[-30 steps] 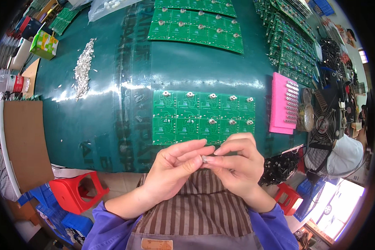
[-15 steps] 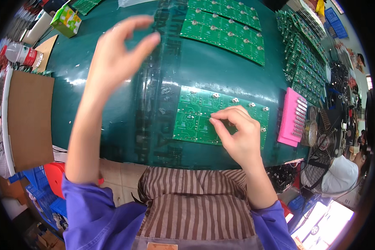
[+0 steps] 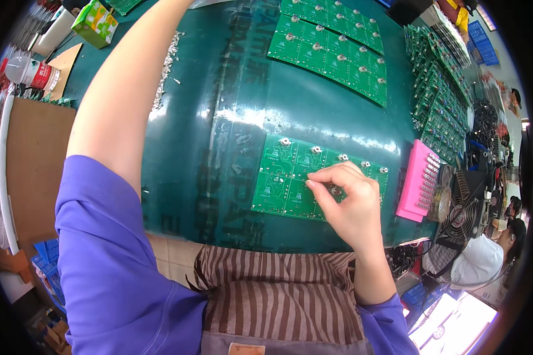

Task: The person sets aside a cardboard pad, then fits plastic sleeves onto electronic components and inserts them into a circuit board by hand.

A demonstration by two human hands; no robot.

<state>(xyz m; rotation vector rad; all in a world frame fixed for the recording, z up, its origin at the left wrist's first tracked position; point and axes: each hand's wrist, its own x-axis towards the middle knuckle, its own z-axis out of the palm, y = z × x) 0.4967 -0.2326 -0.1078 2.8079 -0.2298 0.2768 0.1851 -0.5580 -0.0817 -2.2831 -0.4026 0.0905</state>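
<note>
A green circuit board [image 3: 272,198] lies on the dark green tabletop in front of me. Silver round connectors [image 3: 315,150] stand in a row along its far side. Over the board's middle is my right hand [image 3: 355,198], thumb and index fingertip pinched together; whatever they hold, if anything, is too small to make out. My left forearm [image 3: 121,89] stretches away across the left of the table, and its hand lies beyond the top edge of the picture. Beside that forearm, a line of loose small silver parts [image 3: 168,71] is scattered on the table.
Two more boards with connectors [image 3: 323,53] lie farther back. On the right are a pink foam block [image 3: 411,186] holding rows of silver parts, stacked populated boards [image 3: 435,97] and a fan [image 3: 461,212]. A green carton [image 3: 95,25] and a bottle [image 3: 31,74] stand far left.
My left hand has reached away and out of the picture, where before it hung open over the table. My right hand keeps its pinch over the board. The whole view has shifted slightly.
</note>
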